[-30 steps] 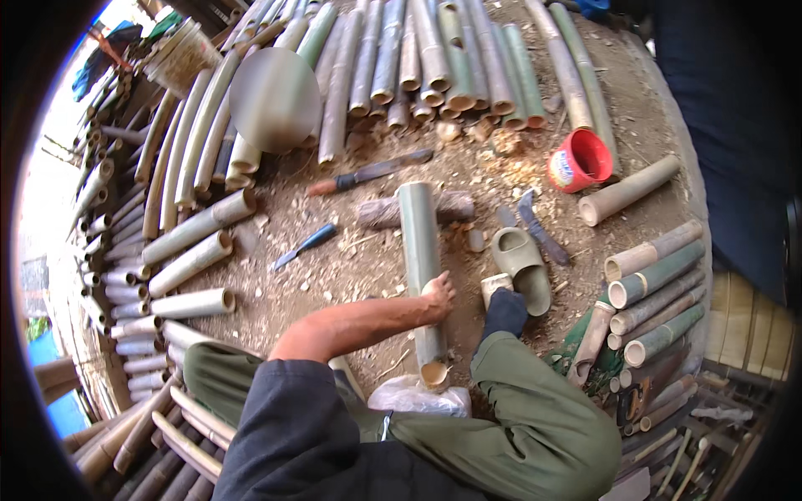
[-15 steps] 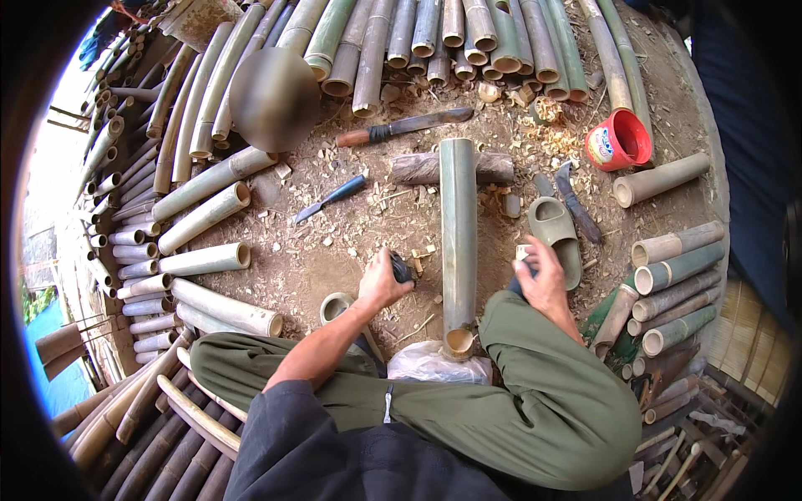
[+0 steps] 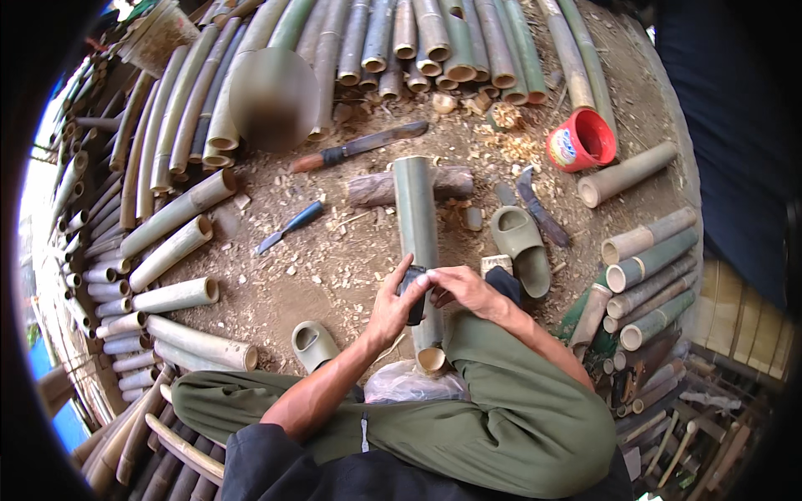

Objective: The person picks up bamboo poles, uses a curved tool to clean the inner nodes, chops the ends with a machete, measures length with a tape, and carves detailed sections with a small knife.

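Note:
My left hand [image 3: 391, 307] holds a small black object [image 3: 412, 292] over the near part of a green bamboo tube [image 3: 418, 242]. The fingers of my right hand [image 3: 464, 289] touch the same black object from the right. The tube lies lengthwise in front of me, its far part resting on a short log [image 3: 378, 187] and its open near end by my knee. What the black object is I cannot tell.
A long machete [image 3: 361, 146] and a blue-handled knife [image 3: 289, 227] lie on the dirt to the left. A curved blade [image 3: 541, 209], a green sandal [image 3: 520, 245] and a red plastic cup [image 3: 580, 140] are on the right. Bamboo tubes are stacked all around. A second sandal [image 3: 314, 344] lies by my left leg.
My left hand picked up the black object and both hands came together on it over the bamboo tube. The view has shifted slightly.

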The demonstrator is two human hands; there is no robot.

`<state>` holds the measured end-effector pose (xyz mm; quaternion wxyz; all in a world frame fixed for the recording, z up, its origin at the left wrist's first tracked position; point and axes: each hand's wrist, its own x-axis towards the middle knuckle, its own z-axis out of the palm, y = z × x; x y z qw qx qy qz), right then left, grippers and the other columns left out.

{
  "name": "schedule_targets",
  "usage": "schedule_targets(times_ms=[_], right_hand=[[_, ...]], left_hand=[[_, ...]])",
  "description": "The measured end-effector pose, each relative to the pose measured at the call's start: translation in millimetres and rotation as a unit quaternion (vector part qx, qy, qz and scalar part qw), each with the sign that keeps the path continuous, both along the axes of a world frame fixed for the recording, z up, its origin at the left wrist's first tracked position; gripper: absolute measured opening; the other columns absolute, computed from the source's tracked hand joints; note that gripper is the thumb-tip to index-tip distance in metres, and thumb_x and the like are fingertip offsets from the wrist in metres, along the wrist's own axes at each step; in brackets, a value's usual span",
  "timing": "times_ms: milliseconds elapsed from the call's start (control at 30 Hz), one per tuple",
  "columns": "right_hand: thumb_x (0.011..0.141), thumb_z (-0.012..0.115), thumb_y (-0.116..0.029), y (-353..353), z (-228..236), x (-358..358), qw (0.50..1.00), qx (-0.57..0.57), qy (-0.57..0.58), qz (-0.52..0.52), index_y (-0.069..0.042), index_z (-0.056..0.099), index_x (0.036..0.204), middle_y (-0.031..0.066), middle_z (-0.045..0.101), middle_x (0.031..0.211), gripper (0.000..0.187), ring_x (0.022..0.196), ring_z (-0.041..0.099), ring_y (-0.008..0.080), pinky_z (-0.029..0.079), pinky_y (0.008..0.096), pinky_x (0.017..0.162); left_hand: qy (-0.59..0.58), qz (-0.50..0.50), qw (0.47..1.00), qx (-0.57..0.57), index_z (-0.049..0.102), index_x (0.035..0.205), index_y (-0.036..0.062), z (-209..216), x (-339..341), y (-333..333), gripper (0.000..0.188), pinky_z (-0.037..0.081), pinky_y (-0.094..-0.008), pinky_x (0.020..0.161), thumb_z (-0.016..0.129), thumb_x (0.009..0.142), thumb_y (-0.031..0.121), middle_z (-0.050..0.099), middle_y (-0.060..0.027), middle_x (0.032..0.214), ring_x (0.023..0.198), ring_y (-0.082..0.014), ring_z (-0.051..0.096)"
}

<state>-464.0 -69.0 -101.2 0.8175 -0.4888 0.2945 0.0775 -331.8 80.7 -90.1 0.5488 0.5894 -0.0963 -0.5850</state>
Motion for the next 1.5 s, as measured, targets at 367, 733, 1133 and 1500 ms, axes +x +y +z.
schedule_targets(times_ms=[367, 733, 1133, 1500], right_hand=[[0.085, 0.074, -0.011, -18.3, -23.9, -8.2, 0.996, -0.019, 0.01, -0.085, -0.001, 0.063, 0.099, 0.0037, 0.065, 0.085, 0.02, 0.075, 0.063, 0.0127, 0.052, 0.0277, 0.068], [0.082, 0.061, -0.015, -219.8, -75.6, -67.1, 0.693, -0.589, 0.402, 0.105, -0.012, 0.044, 0.14, 0.0233, 0.046, 0.135, 0.061, 0.126, 0.047, 0.0427, 0.042, 0.051, 0.105], [0.089, 0.056, -0.023, -195.7, -43.4, -82.8, 0.744, -0.607, 0.272, -0.072, -0.005, 0.053, 0.124, 0.0215, 0.064, 0.109, 0.04, 0.098, 0.061, 0.0406, 0.05, 0.0469, 0.082], [0.094, 0.064, -0.027, -125.7, -7.2, 3.6, 0.861, -0.499, -0.032, 0.092, 0.001, 0.068, 0.114, 0.0172, 0.072, 0.086, 0.035, 0.082, 0.071, 0.0301, 0.055, 0.0353, 0.076]], left_hand=[[-0.292, -0.199, 0.933, 0.067, 0.049, 0.12, 0.0088, 21.0, -4.9, -3.2, 0.046, 0.049, -0.0467, 0.085, 0.062, 0.092, 0.042, 0.062, -0.0223, 0.106, 0.096, -0.0401, 0.063], [-0.188, -0.047, 0.979, 0.064, 0.054, 0.138, 0.0067, -17.7, 13.6, -3.4, 0.052, 0.044, -0.0388, 0.1, 0.049, 0.1, 0.042, 0.061, -0.023, 0.124, 0.114, -0.0322, 0.06], [-0.224, -0.069, 0.969, 0.077, 0.051, 0.139, 0.0069, -19.3, 9.0, -16.2, 0.051, 0.041, -0.042, 0.104, 0.048, 0.101, 0.04, 0.058, -0.0262, 0.13, 0.122, -0.0367, 0.056], [-0.304, -0.084, 0.944, 0.094, 0.052, 0.139, 0.0083, -15.1, 4.6, -20.2, 0.049, 0.045, -0.0443, 0.098, 0.05, 0.1, 0.037, 0.059, -0.0269, 0.119, 0.111, -0.0402, 0.058]])
